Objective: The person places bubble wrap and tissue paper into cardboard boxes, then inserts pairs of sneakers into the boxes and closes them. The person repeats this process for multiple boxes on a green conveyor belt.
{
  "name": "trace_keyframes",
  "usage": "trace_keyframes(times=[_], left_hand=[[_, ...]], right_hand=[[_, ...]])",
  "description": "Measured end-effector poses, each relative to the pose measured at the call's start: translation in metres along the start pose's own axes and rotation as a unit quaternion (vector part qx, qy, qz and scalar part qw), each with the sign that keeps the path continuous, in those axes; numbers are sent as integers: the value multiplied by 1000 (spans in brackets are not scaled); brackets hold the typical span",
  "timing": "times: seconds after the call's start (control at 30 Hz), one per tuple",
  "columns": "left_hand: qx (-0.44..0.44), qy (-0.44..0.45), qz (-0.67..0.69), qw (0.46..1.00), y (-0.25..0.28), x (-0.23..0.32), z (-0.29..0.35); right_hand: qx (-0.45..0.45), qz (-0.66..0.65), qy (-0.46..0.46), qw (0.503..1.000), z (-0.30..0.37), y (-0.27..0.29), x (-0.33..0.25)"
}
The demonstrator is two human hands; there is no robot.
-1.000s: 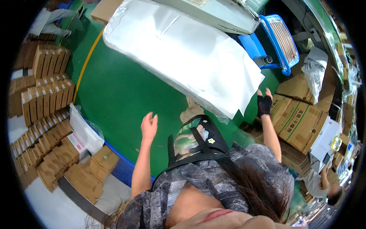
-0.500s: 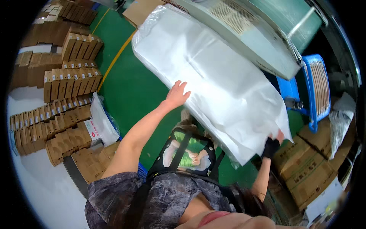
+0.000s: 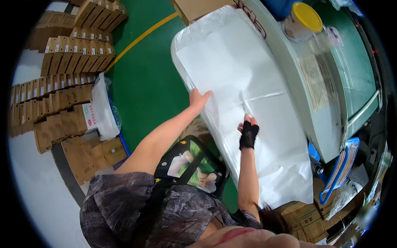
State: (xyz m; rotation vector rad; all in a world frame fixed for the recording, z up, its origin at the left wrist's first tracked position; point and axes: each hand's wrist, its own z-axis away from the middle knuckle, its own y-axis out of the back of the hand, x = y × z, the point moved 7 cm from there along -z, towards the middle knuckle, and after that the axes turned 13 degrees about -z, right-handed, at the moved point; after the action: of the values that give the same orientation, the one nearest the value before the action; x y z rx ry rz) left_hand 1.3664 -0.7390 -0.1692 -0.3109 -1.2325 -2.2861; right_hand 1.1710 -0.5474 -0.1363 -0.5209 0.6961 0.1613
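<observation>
A large white sheet point(image 3: 223, 53) lies over a long surface in front of me, with clear plastic point(image 3: 186, 39) showing along its far and left edges. My left hand point(image 3: 199, 100) is at the sheet's left edge. Its thumb rests on top and its fingers bend over the side, partly hidden, closed on the edge. On the middle of the sheet lies my right hand point(image 3: 249, 133), in a black fingerless glove. Its fingers are slightly bent and apart, just short of a raised crease, with nothing visible in them. Near the right front, the sheet is wrinkled.
A grey-green machine housing point(image 3: 318, 128) borders the sheet on the right, with a yellow-lidded tub point(image 3: 304, 20) on it. A blue-framed rack point(image 3: 341, 165) and cardboard boxes point(image 3: 304, 219) stand at right front. Rows of brown cartons point(image 3: 76, 53) fill the left, beyond the green floor point(image 3: 144, 74).
My right hand has left the sheet's near right corner and moved to its middle. My left hand has shifted to the edge. The view has turned, and the sheet's near end lies flatter.
</observation>
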Motion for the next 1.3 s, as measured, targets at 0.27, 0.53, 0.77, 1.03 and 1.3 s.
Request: trace_keyframes(times=[0.27,0.53,0.77,1.03,1.3], left_hand=[[-154,99,154,971,32,-4,-6],[-295,123,192,928,18,11,-4],[-323,234,502,767,0,26,0],[-241,-32,370,897,60,80,-40],[-198,-71,485,849,119,90,-80]], right_hand=[[-44,67,48,996,5,-103,-24],[56,89,17,994,55,-120,-83],[84,144,-82,983,45,-93,-73],[30,158,-16,987,40,-69,-65],[89,349,107,927,-11,-41,-28]])
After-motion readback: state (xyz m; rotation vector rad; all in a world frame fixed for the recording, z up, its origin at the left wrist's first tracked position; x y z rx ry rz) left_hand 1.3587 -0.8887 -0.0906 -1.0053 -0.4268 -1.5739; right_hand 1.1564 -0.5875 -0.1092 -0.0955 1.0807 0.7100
